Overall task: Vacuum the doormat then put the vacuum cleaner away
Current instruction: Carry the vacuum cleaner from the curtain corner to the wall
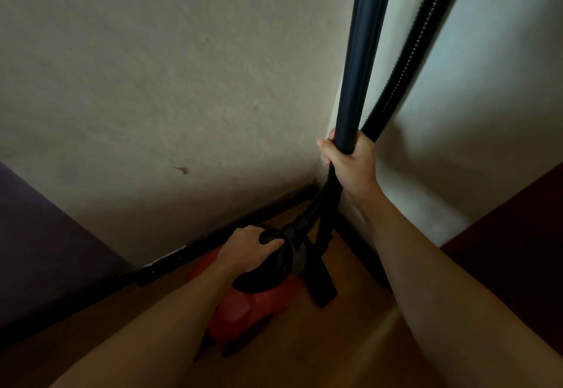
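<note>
Standing in the corner, one red vacuum cleaner (253, 302) is gripped at its handle by the left hand (246, 250); one tube (362, 61) is clasped by the right hand (350, 162), one hose (405, 61) just beyond it.

Finds vacuum cleaner (253, 305) on floor (350, 342) in wall corner (318, 176), nozzle (323, 284) just right of it. Notes wand (362, 52) upright above nozzle, hose (408, 61) right of wand, left hand (249, 250) atop cleaner, right hand (350, 162) round wand.
</note>
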